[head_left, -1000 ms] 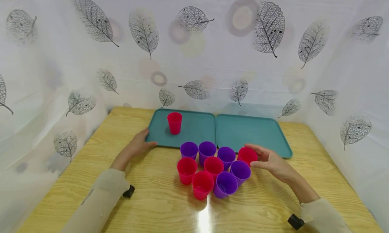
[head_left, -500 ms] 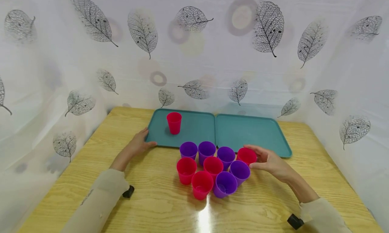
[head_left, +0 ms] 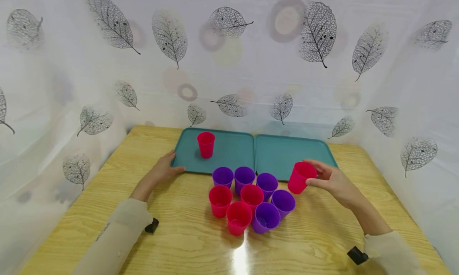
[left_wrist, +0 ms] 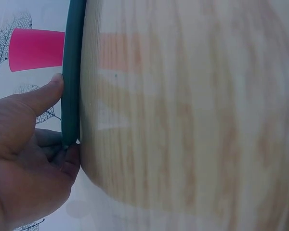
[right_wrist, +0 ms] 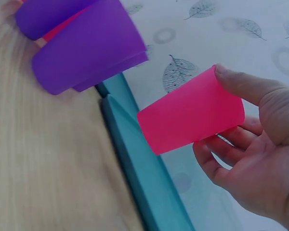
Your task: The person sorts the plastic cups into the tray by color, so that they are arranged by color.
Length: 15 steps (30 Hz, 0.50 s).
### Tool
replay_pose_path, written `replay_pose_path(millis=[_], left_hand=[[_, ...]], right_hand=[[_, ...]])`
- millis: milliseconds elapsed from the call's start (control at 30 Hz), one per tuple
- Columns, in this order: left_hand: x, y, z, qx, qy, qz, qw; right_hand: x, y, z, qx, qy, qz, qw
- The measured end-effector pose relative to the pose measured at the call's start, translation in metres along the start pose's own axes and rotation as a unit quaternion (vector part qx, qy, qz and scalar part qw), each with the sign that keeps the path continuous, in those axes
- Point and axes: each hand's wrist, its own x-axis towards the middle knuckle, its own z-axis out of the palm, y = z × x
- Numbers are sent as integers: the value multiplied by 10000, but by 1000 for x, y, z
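My right hand [head_left: 335,183] holds a red plastic cup [head_left: 302,177] by its rim end, thumb on one side and fingers on the other. The cup is tilted and lifted, overlapping the front of the right teal tray [head_left: 315,145]. In the right wrist view the thumb [right_wrist: 245,85] presses near the cup's rim. My left hand [head_left: 163,172] grips the near left corner of the left teal tray [head_left: 233,151], thumb [left_wrist: 50,95] on the tray's edge and fingers round the corner. Another red cup [head_left: 206,145] stands upright on that left tray.
In front of the trays stands a tight group of upright cups: several purple ones, such as a purple cup [head_left: 266,218], and three red ones, one the front red cup [head_left: 238,219]. All are on the wooden table [head_left: 179,235]. A leaf-patterned curtain [head_left: 229,67] surrounds the table.
My right hand has lifted the red cup out of the back right of the group, up and to the right, tilting it. My left hand stays at the tray corner.
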Motion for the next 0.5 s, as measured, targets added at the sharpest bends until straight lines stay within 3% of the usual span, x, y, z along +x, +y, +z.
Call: replay_pose_path(millis=[267, 500], left_hand=[[2, -3, 1, -29, 3, 12, 10000], [2, -1, 1, -36, 21, 35, 10000]], right_hand=[[16, -27, -18, -345, 325, 281, 9985], [41, -45, -17, -307, 335, 286, 9986]])
